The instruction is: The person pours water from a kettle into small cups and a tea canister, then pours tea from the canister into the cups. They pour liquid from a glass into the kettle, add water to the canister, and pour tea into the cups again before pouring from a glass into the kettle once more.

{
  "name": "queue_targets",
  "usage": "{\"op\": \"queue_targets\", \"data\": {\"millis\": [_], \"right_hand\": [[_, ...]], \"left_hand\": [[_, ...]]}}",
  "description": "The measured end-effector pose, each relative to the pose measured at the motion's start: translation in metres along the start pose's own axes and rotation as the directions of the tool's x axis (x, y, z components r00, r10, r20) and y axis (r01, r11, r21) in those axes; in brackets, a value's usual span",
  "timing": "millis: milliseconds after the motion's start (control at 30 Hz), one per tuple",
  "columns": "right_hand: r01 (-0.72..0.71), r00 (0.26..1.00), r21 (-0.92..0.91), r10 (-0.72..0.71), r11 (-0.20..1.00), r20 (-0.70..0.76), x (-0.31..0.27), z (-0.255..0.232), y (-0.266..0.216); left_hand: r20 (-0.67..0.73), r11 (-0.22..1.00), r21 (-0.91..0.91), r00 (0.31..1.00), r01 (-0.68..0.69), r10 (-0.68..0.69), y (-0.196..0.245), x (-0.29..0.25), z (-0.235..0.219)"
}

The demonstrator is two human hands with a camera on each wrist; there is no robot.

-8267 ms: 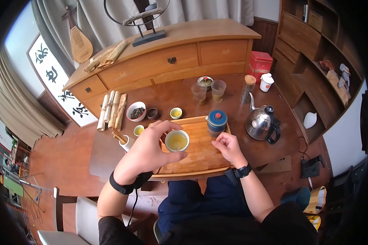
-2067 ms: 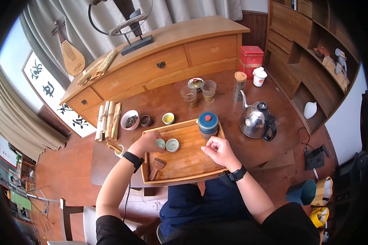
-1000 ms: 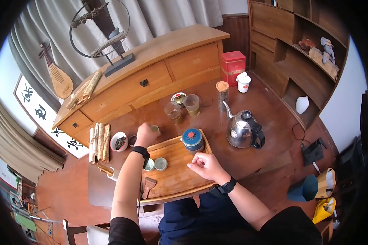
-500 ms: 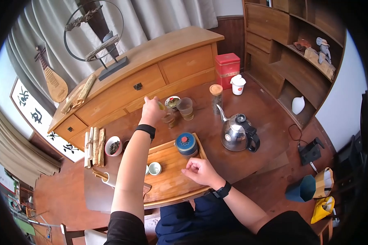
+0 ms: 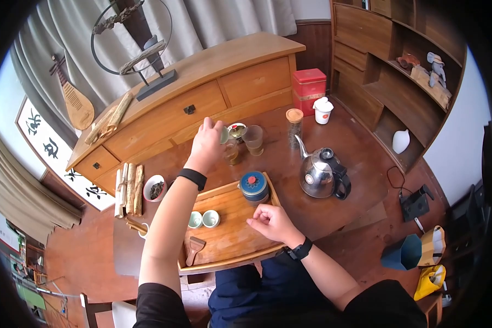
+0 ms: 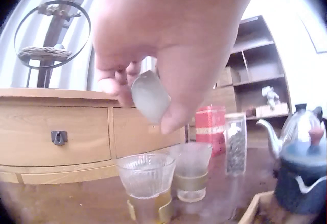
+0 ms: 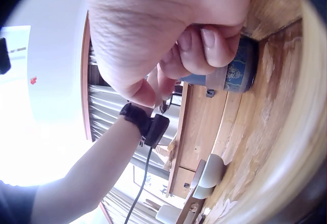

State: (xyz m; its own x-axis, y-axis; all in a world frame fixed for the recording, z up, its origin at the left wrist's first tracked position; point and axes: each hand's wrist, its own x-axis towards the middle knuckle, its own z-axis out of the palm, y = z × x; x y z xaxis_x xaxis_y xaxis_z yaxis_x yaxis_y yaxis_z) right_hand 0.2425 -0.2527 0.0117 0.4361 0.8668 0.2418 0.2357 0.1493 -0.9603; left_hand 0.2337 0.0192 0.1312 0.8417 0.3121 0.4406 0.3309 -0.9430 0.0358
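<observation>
My left hand (image 5: pixel 206 146) holds a small pale cup (image 5: pixel 224 135) by its sides above a clear glass (image 5: pixel 232 153) with a brown band. In the left wrist view the cup (image 6: pixel 150 96) is steeply tilted over that glass (image 6: pixel 145 175), not touching it; no stream is discernible. A second glass (image 5: pixel 253 141) stands beside the first. Above the wooden tray (image 5: pixel 232 252), my right hand (image 5: pixel 273 224) hangs with loosely curled fingers and nothing in it, near a blue lidded pot (image 5: pixel 254 187). Two pale cups (image 5: pixel 194 220) stand side by side on the tray.
A wooden brush (image 5: pixel 194 250) lies on the tray. The steel kettle (image 5: pixel 318 174), corked jar (image 5: pixel 294 129), white lidded cup (image 5: pixel 322 110) and red tin (image 5: pixel 309 90) stand to the right. Left are a bowl of leaves (image 5: pixel 155 188) and rolled scrolls (image 5: pixel 130 188).
The cup first held over the tray is out of my left hand. That hand later reached behind the tray, then carried another cup forward to the glasses. The right hand still hovers over the tray.
</observation>
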Motion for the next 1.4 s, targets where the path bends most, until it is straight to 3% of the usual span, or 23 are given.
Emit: {"op": "queue_targets", "data": {"millis": [67,100,133,167,200,267,400,467,533,800,867,900,967,1000,1067,1133,1200,1233,1267,1333,1400], "right_hand": [[0.002,1.000,0.003,-0.002,1.000,-0.006,0.000,0.001,0.000],[0.001,1.000,-0.008,-0.001,1.000,-0.008,0.000,0.001,0.000],[-0.002,1.000,-0.017,0.001,1.000,-0.009,0.000,0.002,0.000],[-0.003,1.000,-0.027,0.002,1.000,-0.014,0.000,0.002,0.003],[-0.020,1.000,-0.024,0.020,1.000,-0.011,0.000,0.003,0.004],[-0.019,1.000,-0.014,0.018,1.000,-0.011,0.001,0.002,0.001],[0.010,1.000,-0.031,-0.010,0.999,-0.012,0.000,0.004,0.003],[-0.015,1.000,-0.059,0.014,0.998,-0.013,0.001,0.004,-0.002],[-0.017,1.000,-0.079,0.016,0.997,-0.010,0.001,0.005,-0.001],[-0.011,1.000,-0.110,0.009,0.994,-0.019,0.000,0.008,0.001],[-0.010,1.000,-0.116,0.008,0.993,-0.017,0.000,0.008,0.000],[-0.010,1.000,-0.119,0.008,0.993,-0.019,0.000,0.008,0.001],[-0.009,1.000,-0.119,0.006,0.993,-0.018,0.000,0.008,-0.001],[-0.008,1.000,-0.117,0.006,0.993,-0.020,0.000,0.008,0.000],[-0.022,1.000,-0.097,0.021,0.995,-0.006,0.000,0.009,0.007],[-0.044,0.999,-0.087,0.045,0.995,0.018,-0.001,0.010,0.011],[-0.052,0.998,-0.123,0.056,0.991,0.030,0.000,0.009,0.003],[-0.040,0.999,-0.123,0.044,0.992,0.025,0.000,0.009,0.006],[-0.045,0.999,-0.126,0.048,0.991,0.025,0.001,0.010,0.008],[-0.041,0.999,-0.094,0.043,0.995,0.020,0.001,0.010,0.011],[-0.065,0.998,-0.081,0.067,0.995,0.019,0.002,0.010,0.012]], "left_hand": [[-0.013,0.994,-0.087,0.997,0.069,-0.071,-0.004,-0.011,-0.010],[0.199,0.983,-0.130,0.974,0.132,-0.104,-0.006,-0.018,-0.020],[0.405,0.966,-0.159,0.906,0.203,-0.124,-0.009,-0.027,-0.027],[0.531,0.961,-0.229,0.847,0.158,-0.012,-0.017,-0.038,-0.027],[0.535,0.959,-0.228,0.844,0.170,-0.023,-0.019,-0.050,-0.024],[0.693,0.964,-0.233,0.717,0.126,0.074,-0.015,-0.073,-0.017],[0.643,0.967,-0.203,0.766,0.156,0.012,-0.004,-0.110,-0.001],[0.602,0.948,-0.175,0.791,0.267,-0.111,0.002,-0.122,-0.001],[0.553,0.950,-0.204,0.829,0.237,-0.088,-0.001,-0.132,0.007],[0.560,0.956,-0.192,0.825,0.221,-0.078,0.002,-0.143,0.011],[0.405,0.954,-0.165,0.899,0.251,-0.166,0.012,-0.151,-0.003],[0.406,0.953,-0.166,0.898,0.254,-0.169,0.012,-0.155,-0.005],[0.184,0.895,-0.384,0.968,0.229,-0.168,0.006,-0.166,-0.011],[0.191,0.894,-0.382,0.967,0.234,-0.171,0.007,-0.169,-0.023],[0.427,0.688,-0.567,0.876,0.453,-0.224,0.005,-0.180,-0.046],[0.395,0.660,-0.624,0.897,0.419,-0.196,-0.002,-0.203,-0.039],[0.444,0.369,-0.782,0.865,0.502,-0.236,-0.003,-0.222,-0.036],[0.457,0.279,-0.810,0.853,0.516,-0.251,-0.006,-0.229,-0.031],[0.460,0.274,-0.811,0.852,0.518,-0.250,-0.009,-0.233,-0.027],[0.495,-0.186,-0.867,0.837,0.461,-0.234,-0.016,-0.238,-0.021],[0.442,-0.501,-0.810,0.879,0.306,-0.180,-0.028,-0.232,-0.013]]}}
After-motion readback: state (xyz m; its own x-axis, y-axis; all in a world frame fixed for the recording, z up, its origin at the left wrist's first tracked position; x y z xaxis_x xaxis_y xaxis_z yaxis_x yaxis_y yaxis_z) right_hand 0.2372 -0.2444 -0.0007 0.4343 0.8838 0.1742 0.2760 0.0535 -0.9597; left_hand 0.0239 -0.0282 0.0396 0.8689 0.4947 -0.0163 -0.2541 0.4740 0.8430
